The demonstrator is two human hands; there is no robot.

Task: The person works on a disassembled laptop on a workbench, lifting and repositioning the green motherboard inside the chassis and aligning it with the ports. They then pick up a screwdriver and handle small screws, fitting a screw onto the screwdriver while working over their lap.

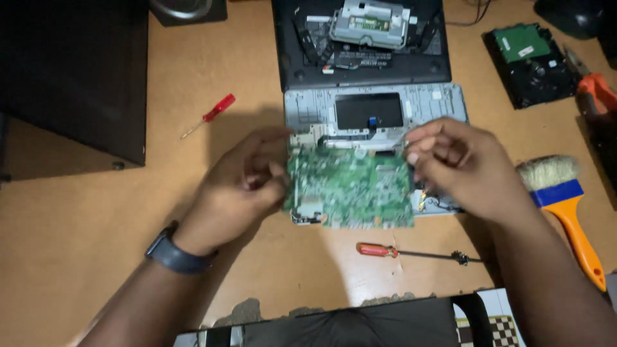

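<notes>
Two hands over the bench, the left hand (pixel 247 177) and the right hand (pixel 459 160), with one green circuit board (pixel 350 189) between them and one grey laptop shell (pixel 376 106) under it. Two red-handled screwdrivers out there, a small screwdriver (pixel 209 115) at upper left and a longer screwdriver (pixel 411 252) near the front edge. One orange-handled brush (pixel 562 196), one hard drive (pixel 530 61), one dark laptop base (pixel 360 38), one wristwatch (pixel 173 252).

Green circuit board (pixel 350 186), grey laptop shell (pixel 308 109), red-handled screwdrivers (pixel 379 250), orange-handled brush (pixel 569 205) with blue band, tan table (pixel 77 231)
</notes>
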